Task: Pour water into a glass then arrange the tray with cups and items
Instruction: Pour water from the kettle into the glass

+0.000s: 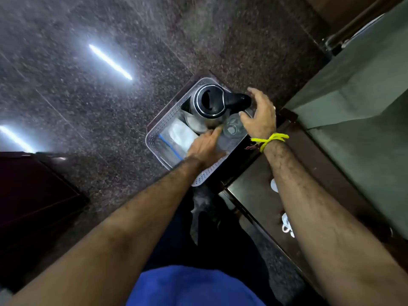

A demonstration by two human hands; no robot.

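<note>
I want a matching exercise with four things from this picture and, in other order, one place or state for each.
Things:
1. kettle
2. glass
3. right hand
4. left hand

Places or states:
A. open, beside the kettle's handle
B. upright at the tray's far end
C. over the tray, one finger pointing at the kettle
D. clear, between the two hands

Pairs: 1-B, 2-D, 3-A, 4-C

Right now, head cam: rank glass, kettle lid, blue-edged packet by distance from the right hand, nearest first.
1. glass: just beside the right hand, on the tray's right side.
2. kettle lid: left of the hand, past the handle.
3. blue-edged packet: farthest, tray's left side, by the left hand.
</note>
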